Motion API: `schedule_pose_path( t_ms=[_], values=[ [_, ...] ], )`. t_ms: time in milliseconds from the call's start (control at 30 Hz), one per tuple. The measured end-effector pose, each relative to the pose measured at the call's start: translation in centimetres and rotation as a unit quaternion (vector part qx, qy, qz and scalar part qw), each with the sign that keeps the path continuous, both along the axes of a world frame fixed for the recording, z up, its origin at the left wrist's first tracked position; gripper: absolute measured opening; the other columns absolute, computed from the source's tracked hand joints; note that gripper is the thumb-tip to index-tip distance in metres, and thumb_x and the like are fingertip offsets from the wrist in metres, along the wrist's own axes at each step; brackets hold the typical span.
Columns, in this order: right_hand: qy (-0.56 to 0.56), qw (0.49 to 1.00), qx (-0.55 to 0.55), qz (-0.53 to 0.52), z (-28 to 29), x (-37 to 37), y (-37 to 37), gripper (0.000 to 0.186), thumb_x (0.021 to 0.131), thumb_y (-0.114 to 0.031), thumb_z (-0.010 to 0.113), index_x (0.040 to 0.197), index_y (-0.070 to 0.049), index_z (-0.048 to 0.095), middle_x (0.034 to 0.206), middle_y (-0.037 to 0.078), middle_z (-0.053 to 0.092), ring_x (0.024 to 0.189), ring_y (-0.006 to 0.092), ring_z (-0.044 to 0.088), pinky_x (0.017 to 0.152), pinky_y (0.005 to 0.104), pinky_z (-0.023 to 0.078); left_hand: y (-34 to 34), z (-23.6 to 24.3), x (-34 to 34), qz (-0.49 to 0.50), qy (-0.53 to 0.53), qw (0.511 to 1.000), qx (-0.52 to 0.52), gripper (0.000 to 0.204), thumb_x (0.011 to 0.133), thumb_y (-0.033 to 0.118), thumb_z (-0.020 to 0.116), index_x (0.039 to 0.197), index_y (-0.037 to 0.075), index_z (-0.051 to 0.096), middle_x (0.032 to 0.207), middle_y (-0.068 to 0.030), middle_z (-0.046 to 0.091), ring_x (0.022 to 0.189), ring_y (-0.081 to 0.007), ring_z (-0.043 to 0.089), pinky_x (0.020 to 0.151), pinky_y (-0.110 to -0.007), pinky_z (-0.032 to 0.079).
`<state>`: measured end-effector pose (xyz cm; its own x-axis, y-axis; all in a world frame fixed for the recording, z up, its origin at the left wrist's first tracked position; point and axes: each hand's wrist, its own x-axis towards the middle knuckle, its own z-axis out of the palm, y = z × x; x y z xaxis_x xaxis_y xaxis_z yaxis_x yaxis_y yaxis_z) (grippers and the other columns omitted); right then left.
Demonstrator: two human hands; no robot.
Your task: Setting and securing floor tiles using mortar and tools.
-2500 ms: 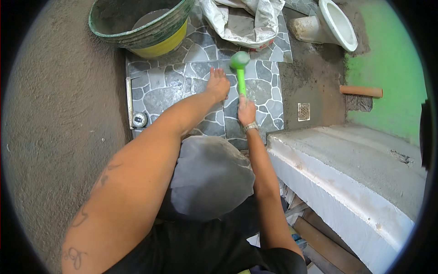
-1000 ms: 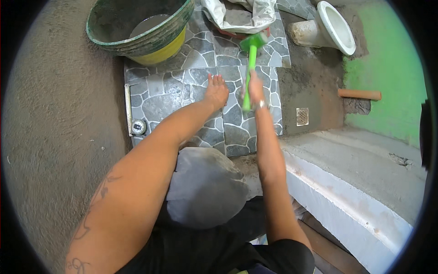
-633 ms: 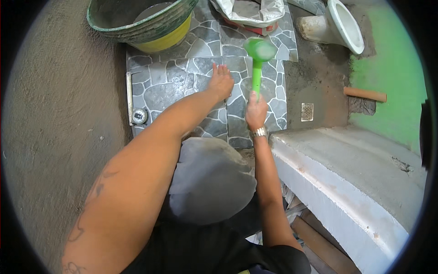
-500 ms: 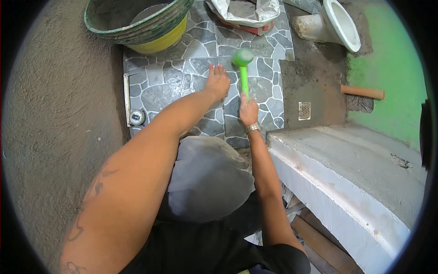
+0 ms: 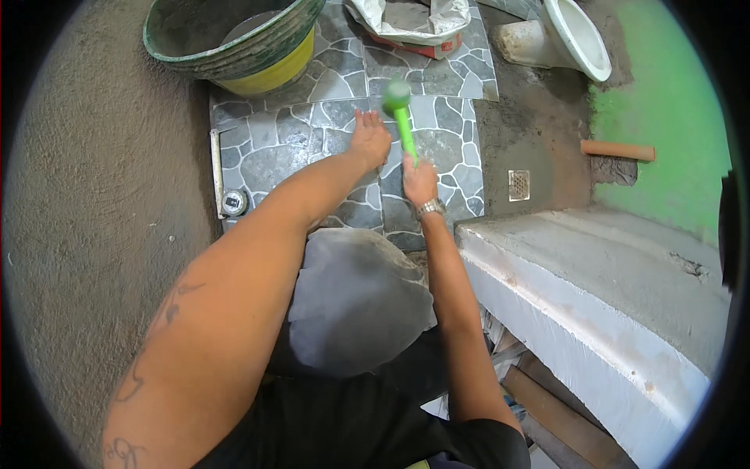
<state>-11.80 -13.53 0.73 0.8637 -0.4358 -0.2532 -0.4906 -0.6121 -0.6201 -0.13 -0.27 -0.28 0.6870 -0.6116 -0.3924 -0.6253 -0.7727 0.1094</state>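
Grey stone-patterned floor tiles (image 5: 273, 160) with white veining lie in front of me. My left hand (image 5: 369, 142) rests flat on them near a joint, fingers stretched out and pointing away. Just to its right, my right hand (image 5: 420, 180) is wrapped round the handle of a green rubber mallet (image 5: 404, 129). The mallet's head is blurred and sits over the tiles, close to the joint line beyond my left fingertips. Whether the head touches the tile I cannot tell. A watch is on my right wrist.
A green and yellow bucket (image 5: 269, 66) stands far left, beside an open white sack (image 5: 414, 27). A toilet bowl (image 5: 574, 39), floor drain (image 5: 519, 186) and orange pipe (image 5: 619, 150) are right. A water meter (image 5: 233, 202) sits by the left wall; a concrete ledge (image 5: 578, 266) runs lower right.
The mallet's head has swung left, toward my left hand, and its handle now tilts. My right hand has shifted slightly left; my left hand stays on the tile.
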Motion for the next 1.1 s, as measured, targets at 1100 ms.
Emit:
schedule_pose_path(
  t_ms=[1100],
  values=[
    [-0.007, 1.0, -0.013, 0.013, -1.8, -0.2, -0.3, 0.064, 0.105, -0.052, 0.045, 0.096, 0.006, 0.07, 0.09, 0.038, 0.066, 0.09, 0.0553, 0.066, 0.079, 0.0611, 0.049, 0.0, 1.1, 0.1, -0.023, 0.003, 0.999, 0.026, 0.089, 0.084, 0.038, 0.079, 0.151, -0.01, 0.045, 0.16, -0.0327, 0.038, 0.149, -0.0474, 0.037, 0.124, -0.065, 0.018]
  ],
)
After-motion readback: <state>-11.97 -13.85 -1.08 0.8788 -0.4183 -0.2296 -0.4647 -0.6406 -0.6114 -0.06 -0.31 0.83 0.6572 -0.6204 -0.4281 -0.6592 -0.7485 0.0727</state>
